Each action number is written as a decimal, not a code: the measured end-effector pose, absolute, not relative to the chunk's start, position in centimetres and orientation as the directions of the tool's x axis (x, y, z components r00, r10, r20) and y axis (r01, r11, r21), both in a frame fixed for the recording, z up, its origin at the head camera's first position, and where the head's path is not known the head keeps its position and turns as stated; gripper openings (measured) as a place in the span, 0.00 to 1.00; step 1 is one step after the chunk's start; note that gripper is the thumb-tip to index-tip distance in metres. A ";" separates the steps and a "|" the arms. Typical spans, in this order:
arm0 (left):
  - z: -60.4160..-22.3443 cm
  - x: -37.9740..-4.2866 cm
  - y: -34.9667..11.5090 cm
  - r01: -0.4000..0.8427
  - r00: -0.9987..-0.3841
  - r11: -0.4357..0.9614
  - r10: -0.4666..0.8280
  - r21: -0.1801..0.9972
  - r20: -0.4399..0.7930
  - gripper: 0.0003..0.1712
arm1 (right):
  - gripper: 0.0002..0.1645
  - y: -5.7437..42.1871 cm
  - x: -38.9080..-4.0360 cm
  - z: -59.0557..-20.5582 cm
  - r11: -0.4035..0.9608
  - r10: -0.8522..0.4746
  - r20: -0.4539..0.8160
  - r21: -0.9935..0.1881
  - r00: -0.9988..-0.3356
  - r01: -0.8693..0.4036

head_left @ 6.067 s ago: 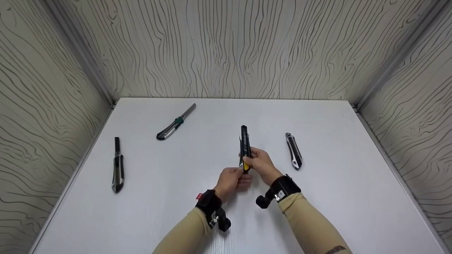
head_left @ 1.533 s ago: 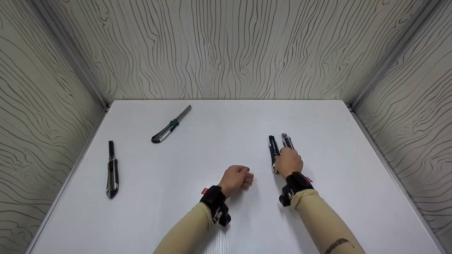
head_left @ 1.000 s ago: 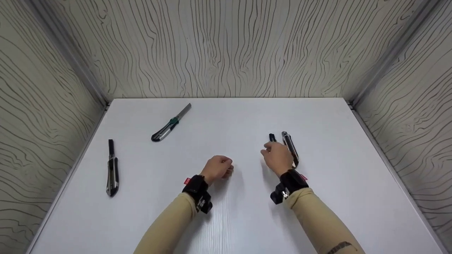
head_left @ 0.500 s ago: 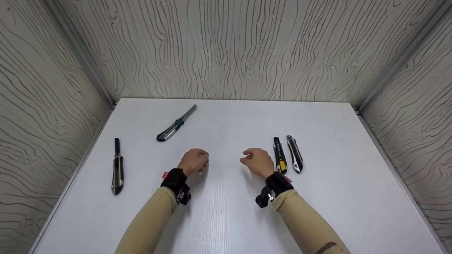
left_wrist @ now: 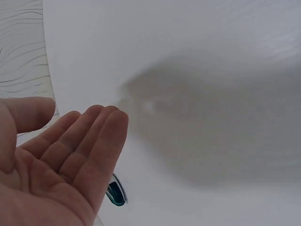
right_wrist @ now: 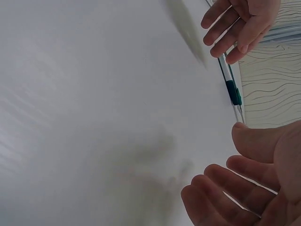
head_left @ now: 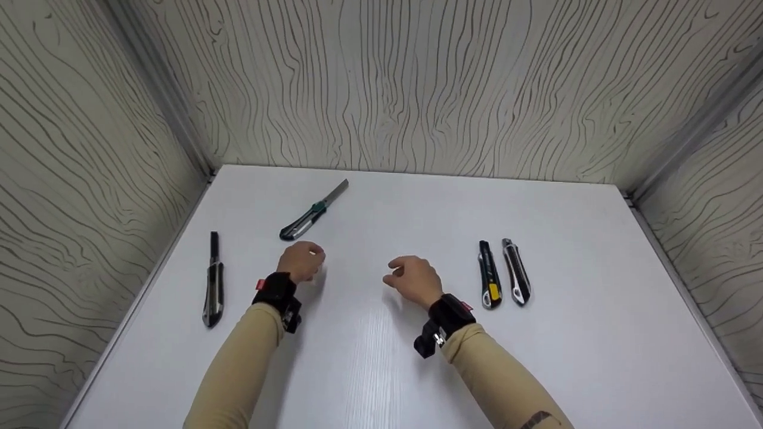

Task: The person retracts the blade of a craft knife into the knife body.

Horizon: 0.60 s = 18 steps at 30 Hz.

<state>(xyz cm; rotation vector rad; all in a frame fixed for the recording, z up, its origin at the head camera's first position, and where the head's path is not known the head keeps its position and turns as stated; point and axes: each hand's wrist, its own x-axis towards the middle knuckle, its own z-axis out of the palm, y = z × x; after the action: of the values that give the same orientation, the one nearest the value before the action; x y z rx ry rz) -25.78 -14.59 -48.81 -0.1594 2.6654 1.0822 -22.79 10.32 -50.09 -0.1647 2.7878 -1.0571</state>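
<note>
Your left hand and right hand are empty and unclenched — the green-slider cutter, far left, should be light, stiff — best held by its handle, clear of the blade

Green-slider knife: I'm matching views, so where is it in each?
Head: the green-slider knife lies left of centre.
Left wrist: a teal piece, low, left of centre, probably part of it.
Right wrist: its slider shows at right, below the left hand.
Shared landmark: the left hand.
</note>
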 end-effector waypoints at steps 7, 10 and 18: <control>-49.8 -27.9 -17.4 -0.187 -0.978 0.816 -0.099 0.548 -0.186 0.21 | 0.22 9.9 -22.9 -50.0 0.732 -0.209 -0.102 -0.675 -0.973 -0.087; -50.1 -28.7 -18.7 -0.202 -0.978 0.829 -0.143 0.521 -0.152 0.19 | 0.22 9.8 -23.0 -49.8 0.728 -0.226 -0.104 -0.678 -0.969 -0.097; -51.4 -30.6 -19.7 -0.235 -0.972 0.838 -0.218 0.492 -0.093 0.08 | 0.22 10.2 -23.2 -50.1 0.726 -0.241 -0.120 -0.681 -0.963 -0.097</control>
<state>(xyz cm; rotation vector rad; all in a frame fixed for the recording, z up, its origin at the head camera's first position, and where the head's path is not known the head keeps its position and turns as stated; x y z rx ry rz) -30.63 -19.69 -51.41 -0.3675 2.9800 0.8044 -23.18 10.15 -50.08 -0.2706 2.7289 -1.0605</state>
